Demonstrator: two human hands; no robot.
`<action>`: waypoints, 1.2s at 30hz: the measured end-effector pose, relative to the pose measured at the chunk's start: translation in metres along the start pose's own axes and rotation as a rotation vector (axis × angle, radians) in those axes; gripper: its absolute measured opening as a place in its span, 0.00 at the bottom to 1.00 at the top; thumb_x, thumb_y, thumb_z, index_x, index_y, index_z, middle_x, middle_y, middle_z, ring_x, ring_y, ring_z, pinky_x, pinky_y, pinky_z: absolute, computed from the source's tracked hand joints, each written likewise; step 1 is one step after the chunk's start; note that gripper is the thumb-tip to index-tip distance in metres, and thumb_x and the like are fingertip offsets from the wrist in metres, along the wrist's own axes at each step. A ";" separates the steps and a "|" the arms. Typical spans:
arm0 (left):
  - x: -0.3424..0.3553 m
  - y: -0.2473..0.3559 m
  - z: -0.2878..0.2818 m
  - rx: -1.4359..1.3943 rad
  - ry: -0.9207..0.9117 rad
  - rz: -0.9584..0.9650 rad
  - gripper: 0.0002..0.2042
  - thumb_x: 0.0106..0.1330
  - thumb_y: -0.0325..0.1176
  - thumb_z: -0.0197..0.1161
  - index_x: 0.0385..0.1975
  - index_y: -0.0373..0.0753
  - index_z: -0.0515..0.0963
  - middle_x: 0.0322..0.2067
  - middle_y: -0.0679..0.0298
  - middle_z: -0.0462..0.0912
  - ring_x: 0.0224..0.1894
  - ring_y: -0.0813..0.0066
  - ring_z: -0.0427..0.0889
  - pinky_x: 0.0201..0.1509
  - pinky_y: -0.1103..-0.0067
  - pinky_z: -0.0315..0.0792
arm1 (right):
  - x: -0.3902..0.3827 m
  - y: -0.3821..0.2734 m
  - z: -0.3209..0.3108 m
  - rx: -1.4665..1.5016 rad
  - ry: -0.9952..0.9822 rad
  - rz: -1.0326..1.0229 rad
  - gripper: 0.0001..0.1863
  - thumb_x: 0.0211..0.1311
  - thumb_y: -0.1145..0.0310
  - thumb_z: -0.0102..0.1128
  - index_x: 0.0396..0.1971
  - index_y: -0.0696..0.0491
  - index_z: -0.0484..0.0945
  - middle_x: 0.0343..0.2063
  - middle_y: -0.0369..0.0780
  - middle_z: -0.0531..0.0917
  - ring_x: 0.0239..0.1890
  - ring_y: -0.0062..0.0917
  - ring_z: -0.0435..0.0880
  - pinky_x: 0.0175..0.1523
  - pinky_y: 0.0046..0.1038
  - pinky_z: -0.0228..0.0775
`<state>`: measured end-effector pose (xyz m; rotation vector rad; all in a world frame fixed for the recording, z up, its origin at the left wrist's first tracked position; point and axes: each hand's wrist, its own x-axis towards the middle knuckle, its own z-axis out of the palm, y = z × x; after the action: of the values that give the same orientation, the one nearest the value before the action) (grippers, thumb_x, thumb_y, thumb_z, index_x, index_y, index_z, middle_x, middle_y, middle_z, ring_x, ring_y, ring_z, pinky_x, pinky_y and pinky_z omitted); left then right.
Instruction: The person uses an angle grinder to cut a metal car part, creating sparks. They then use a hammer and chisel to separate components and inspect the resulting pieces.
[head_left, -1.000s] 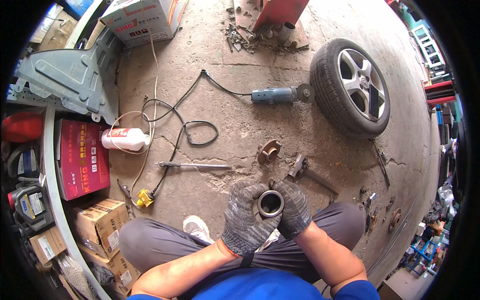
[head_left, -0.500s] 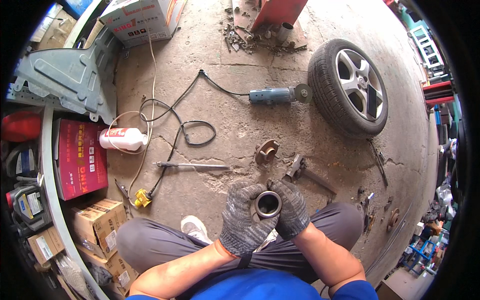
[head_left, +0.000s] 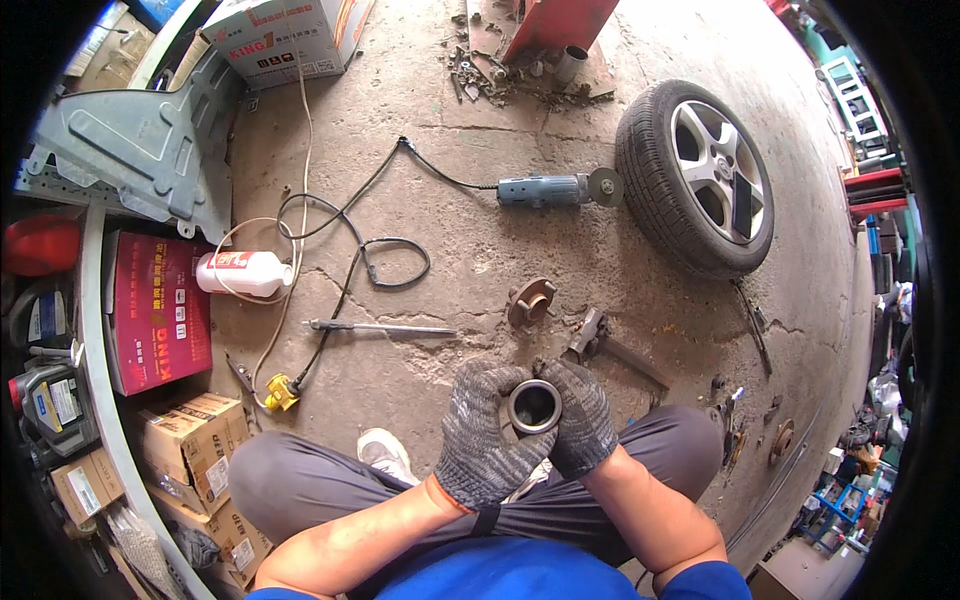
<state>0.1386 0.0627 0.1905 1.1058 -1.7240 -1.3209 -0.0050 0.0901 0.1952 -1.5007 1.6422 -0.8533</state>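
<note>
Between my two gloved hands is a dark metal bearing ring (head_left: 532,427), its round opening facing up. My left hand (head_left: 488,440), in a grey knitted glove, wraps round the ring's left side. From the right, my right hand (head_left: 586,425), gloved alike, presses against the other side, its fingers closed. Just beyond my hands a rusty wheel hub (head_left: 530,302) rests on the floor. Close by my right hand lies a hammer (head_left: 588,336), its handle slanting away to the right. A long thin metal rod (head_left: 388,329) lies to the left.
An angle grinder (head_left: 542,191) trails a black cord beside a car wheel (head_left: 648,185). A white bottle (head_left: 245,274), a yellow plug (head_left: 282,391), a red box (head_left: 160,310) and cardboard boxes (head_left: 195,440) line the left. Small parts (head_left: 735,430) lie beyond my right knee.
My hands keep the bearing ring in almost the same place and grip. The whole view has shifted very slightly; nothing on the floor has visibly been moved.
</note>
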 end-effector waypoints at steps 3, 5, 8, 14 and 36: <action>0.000 -0.001 0.000 -0.020 -0.014 -0.021 0.26 0.51 0.29 0.74 0.49 0.37 0.69 0.46 0.57 0.75 0.48 0.66 0.77 0.54 0.73 0.72 | 0.001 -0.002 -0.002 -0.004 -0.011 -0.012 0.10 0.55 0.70 0.60 0.38 0.55 0.79 0.34 0.47 0.82 0.38 0.44 0.82 0.42 0.38 0.74; 0.001 -0.001 0.000 -0.023 -0.023 -0.030 0.26 0.51 0.29 0.74 0.49 0.37 0.69 0.45 0.57 0.75 0.48 0.66 0.77 0.55 0.73 0.71 | 0.002 -0.003 -0.001 0.003 0.013 -0.021 0.09 0.54 0.71 0.61 0.36 0.54 0.80 0.32 0.45 0.82 0.36 0.42 0.81 0.41 0.36 0.74; 0.001 0.000 -0.001 -0.027 -0.020 -0.036 0.26 0.51 0.29 0.74 0.49 0.37 0.69 0.45 0.57 0.75 0.48 0.66 0.77 0.54 0.74 0.72 | 0.001 -0.001 0.003 0.046 0.061 -0.003 0.08 0.52 0.71 0.64 0.33 0.53 0.81 0.30 0.42 0.81 0.33 0.37 0.80 0.40 0.33 0.72; 0.002 0.002 -0.002 0.011 -0.020 -0.023 0.25 0.50 0.28 0.74 0.48 0.36 0.70 0.44 0.57 0.76 0.47 0.65 0.78 0.53 0.73 0.73 | 0.002 -0.007 -0.001 0.015 0.066 -0.011 0.07 0.53 0.72 0.64 0.33 0.53 0.81 0.29 0.41 0.81 0.33 0.34 0.80 0.40 0.32 0.72; 0.003 0.000 -0.004 -0.015 -0.079 -0.054 0.28 0.49 0.30 0.75 0.49 0.36 0.69 0.46 0.57 0.74 0.49 0.66 0.76 0.55 0.72 0.71 | 0.001 -0.002 0.001 0.008 0.026 0.019 0.10 0.52 0.71 0.64 0.36 0.53 0.82 0.31 0.43 0.83 0.34 0.36 0.82 0.40 0.32 0.73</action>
<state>0.1411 0.0583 0.1916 1.1118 -1.7486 -1.4255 -0.0028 0.0889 0.1960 -1.4716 1.6679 -0.8714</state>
